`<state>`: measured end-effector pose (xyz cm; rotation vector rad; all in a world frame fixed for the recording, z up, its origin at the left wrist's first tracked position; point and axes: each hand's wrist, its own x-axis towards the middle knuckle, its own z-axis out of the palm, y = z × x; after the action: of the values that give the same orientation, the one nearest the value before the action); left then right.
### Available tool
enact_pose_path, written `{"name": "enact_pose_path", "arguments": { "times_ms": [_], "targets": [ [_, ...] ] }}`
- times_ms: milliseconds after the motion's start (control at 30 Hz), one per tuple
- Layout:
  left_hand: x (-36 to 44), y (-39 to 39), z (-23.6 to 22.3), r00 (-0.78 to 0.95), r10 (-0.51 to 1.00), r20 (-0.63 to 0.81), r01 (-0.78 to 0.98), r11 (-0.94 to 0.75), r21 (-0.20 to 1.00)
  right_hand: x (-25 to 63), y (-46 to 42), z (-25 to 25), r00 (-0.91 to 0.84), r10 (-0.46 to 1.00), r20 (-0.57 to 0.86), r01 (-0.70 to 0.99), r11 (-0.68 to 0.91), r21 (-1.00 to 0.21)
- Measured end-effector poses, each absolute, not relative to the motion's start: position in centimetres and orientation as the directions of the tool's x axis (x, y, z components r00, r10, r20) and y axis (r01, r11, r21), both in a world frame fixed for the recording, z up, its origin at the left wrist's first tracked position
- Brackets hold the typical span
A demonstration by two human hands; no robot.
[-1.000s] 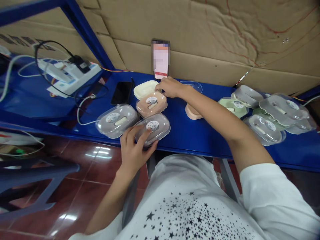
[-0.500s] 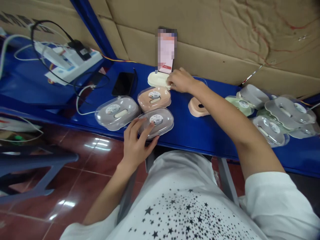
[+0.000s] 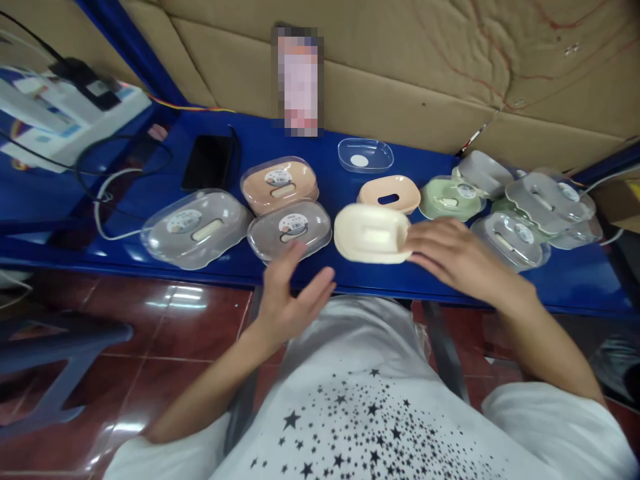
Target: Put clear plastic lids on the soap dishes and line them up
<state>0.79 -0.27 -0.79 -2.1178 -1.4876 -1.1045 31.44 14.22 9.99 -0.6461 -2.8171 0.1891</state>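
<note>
My right hand (image 3: 453,257) grips the right end of a cream soap dish (image 3: 369,233) near the front edge of the blue shelf (image 3: 380,277). My left hand (image 3: 290,297) hovers open, fingers apart, just in front of a grey lidded soap box (image 3: 289,228). Left of it lies a second grey lidded box (image 3: 195,227), and behind it a peach lidded box (image 3: 279,183). Behind the cream dish sit a peach dish (image 3: 389,193) with a slot and a clear lid (image 3: 365,155).
Several grey and green lidded boxes (image 3: 515,207) crowd the right of the shelf. A black phone (image 3: 207,162) lies at the left, cables and a power strip (image 3: 75,110) beyond it. A standing phone (image 3: 297,83) leans on the cardboard wall (image 3: 450,73). Red tiled floor lies below.
My right hand has pulled the cream dish from the back of the shelf to the front. My left hand has lifted off the grey box and opened.
</note>
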Motion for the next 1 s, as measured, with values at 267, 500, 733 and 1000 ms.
{"name": "enact_pose_path", "arguments": {
  "times_ms": [267,500,733,1000],
  "targets": [
    [4.6,2.4,0.5,0.370,0.719,0.588,0.781,-0.584,0.222,33.2,17.3,5.7,-0.826,0.501,0.259,0.452,0.863,-0.226],
    [4.5,2.4,0.4,0.241,0.751,0.615,0.806,-0.508,0.304,31.0,21.9,5.1,-0.802,0.521,0.293,0.534,0.845,-0.042],
    [4.6,3.0,0.2,0.148,0.767,0.624,0.819,-0.449,0.358,31.8,13.8,6.9,-0.868,0.396,0.300,0.402,0.915,-0.046],
    [4.2,2.6,-0.1,0.232,0.793,0.563,0.807,-0.481,0.344,31.1,11.6,4.9,-0.907,0.349,0.237,0.351,0.936,-0.038]
  ]
}}
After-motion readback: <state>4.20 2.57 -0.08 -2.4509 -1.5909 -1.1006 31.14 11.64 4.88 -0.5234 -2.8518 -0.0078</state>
